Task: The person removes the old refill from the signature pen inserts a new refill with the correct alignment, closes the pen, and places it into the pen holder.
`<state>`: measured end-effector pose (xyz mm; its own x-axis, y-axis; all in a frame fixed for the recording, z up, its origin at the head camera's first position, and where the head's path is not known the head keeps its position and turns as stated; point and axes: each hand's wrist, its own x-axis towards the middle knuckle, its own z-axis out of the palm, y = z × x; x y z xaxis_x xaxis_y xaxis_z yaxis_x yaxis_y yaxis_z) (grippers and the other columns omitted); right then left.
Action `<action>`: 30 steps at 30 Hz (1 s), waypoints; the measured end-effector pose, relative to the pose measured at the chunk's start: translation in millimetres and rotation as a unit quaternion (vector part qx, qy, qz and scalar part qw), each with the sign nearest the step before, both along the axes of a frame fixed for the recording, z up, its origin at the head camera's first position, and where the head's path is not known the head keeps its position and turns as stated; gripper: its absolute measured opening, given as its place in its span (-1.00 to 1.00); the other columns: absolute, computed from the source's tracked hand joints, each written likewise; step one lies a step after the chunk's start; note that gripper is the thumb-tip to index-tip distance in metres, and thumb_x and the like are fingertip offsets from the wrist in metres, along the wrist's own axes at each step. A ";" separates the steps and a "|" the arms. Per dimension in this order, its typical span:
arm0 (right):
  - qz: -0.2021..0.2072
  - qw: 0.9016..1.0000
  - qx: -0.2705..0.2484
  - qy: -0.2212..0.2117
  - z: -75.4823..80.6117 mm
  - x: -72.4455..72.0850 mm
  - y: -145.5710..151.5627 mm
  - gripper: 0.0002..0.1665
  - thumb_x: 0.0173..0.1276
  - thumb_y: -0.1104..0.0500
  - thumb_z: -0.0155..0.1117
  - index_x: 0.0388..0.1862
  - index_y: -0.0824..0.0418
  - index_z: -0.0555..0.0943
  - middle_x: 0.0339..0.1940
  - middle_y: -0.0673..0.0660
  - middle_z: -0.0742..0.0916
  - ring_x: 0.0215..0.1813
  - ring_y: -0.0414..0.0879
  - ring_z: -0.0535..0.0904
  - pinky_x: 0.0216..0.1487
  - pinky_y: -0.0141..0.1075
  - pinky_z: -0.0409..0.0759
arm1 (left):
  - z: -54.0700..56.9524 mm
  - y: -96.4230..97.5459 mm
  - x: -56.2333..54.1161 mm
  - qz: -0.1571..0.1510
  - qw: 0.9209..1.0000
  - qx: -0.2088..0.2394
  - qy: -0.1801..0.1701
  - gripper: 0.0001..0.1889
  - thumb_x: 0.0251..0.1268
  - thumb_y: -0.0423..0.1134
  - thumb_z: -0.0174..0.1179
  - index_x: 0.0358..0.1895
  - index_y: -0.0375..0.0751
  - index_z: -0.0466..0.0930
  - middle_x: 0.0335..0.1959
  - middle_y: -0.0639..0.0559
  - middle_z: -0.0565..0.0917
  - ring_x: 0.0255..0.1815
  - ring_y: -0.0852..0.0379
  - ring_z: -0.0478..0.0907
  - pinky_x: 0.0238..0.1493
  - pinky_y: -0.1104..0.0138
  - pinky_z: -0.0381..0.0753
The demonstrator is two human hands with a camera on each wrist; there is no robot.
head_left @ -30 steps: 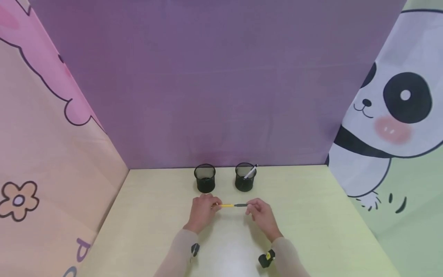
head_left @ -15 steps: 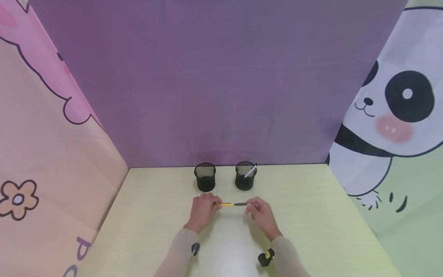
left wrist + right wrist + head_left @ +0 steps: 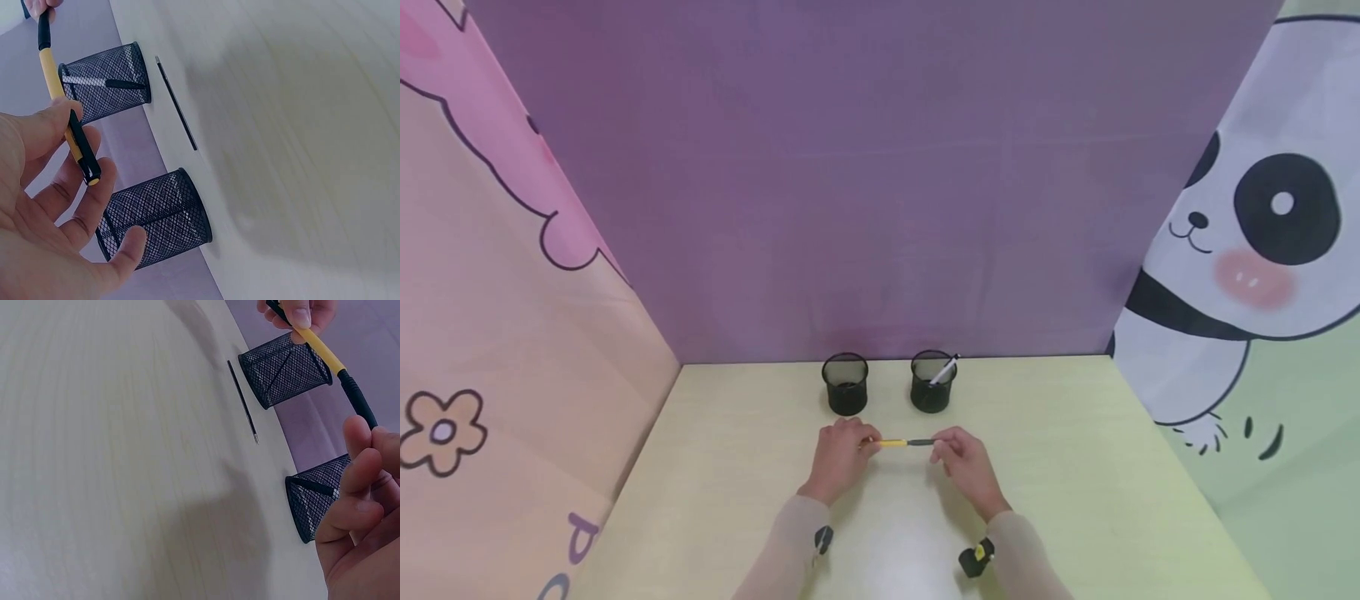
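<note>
A yellow-and-black pen (image 3: 893,442) is held level between both hands, above the table. My left hand (image 3: 840,458) pinches its yellow clip end between thumb and forefinger, the other fingers spread. At the black grip end, my right hand (image 3: 972,468) pinches with thumb and forefinger, as the right wrist view shows. Below the pen, a thin black refill (image 3: 177,106) with a metallic tip lies on the table in both wrist views. Beyond the hands stand two black mesh pen cups; the right cup (image 3: 929,400) holds a white pen (image 3: 943,372), while the left cup (image 3: 847,400) shows nothing inside.
The light wooden table (image 3: 737,467) meets a purple backdrop (image 3: 880,208) just behind the cups. Printed cloth panels rise at both sides, a panda (image 3: 1262,225) on the right one. Dark devices sit at both wrists.
</note>
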<state>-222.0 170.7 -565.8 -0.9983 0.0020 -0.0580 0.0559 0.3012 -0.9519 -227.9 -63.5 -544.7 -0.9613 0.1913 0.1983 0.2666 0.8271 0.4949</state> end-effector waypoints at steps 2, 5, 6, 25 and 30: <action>0.000 1.000 0.003 0.001 -0.3 0.4 -0.2 -0.91 0.51 0.26 0.21 -0.11 0.23 0.64 -0.44 0.07 0.75 -0.51 -0.10 0.47 -0.47 -0.34 0.41 | -0.1 0.1 -0.1 -0.003 1.000 0.000 0.004 -0.96 0.28 -0.15 0.42 -0.25 0.11 0.78 -0.39 0.22 0.64 -0.29 0.17 0.45 -0.09 0.14 0.43; -0.004 1.000 0.003 -0.008 -0.6 0.7 -0.3 -0.91 0.51 0.25 0.21 -0.12 0.22 0.64 -0.44 0.06 0.75 -0.50 -0.10 0.48 -0.47 -0.34 0.41 | -0.4 0.2 0.2 -0.007 1.000 -0.003 0.008 -0.96 0.28 -0.16 0.42 -0.24 0.09 0.79 -0.39 0.22 0.65 -0.30 0.18 0.45 -0.11 0.16 0.43; -0.004 1.000 0.004 -0.009 -0.7 0.7 -0.2 -0.91 0.51 0.25 0.22 -0.12 0.23 0.64 -0.44 0.06 0.75 -0.50 -0.10 0.48 -0.47 -0.34 0.41 | -0.2 0.3 0.4 -0.008 1.000 -0.003 0.009 -0.96 0.28 -0.16 0.42 -0.24 0.09 0.79 -0.39 0.21 0.65 -0.31 0.18 0.44 -0.12 0.16 0.43; 0.013 0.999 0.028 -0.026 -2.4 -1.2 0.9 -0.80 0.54 0.19 0.19 -0.11 0.33 0.64 -0.49 0.04 0.70 -0.47 -0.08 0.50 -0.45 -0.32 0.43 | -1.9 -0.9 2.4 -0.006 1.000 -0.004 0.013 -0.93 0.28 -0.15 0.41 -0.21 0.08 0.80 -0.35 0.21 0.68 -0.29 0.19 0.45 -0.09 0.16 0.45; 0.014 0.999 0.035 -0.035 -3.0 -1.6 2.3 -0.78 0.53 0.16 0.21 -0.15 0.33 0.64 -0.51 0.05 0.68 -0.47 -0.08 0.49 -0.44 -0.32 0.43 | -0.8 0.6 2.5 -0.010 1.000 -0.002 0.015 -0.93 0.28 -0.17 0.41 -0.20 0.07 0.80 -0.35 0.20 0.68 -0.27 0.18 0.46 -0.07 0.14 0.46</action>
<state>-223.6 172.9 -568.8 -0.9916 -0.0189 -0.1278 0.1118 0.3696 -0.9224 -225.4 -62.8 -545.5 -0.9510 0.2109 0.2261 0.2974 0.8240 0.4823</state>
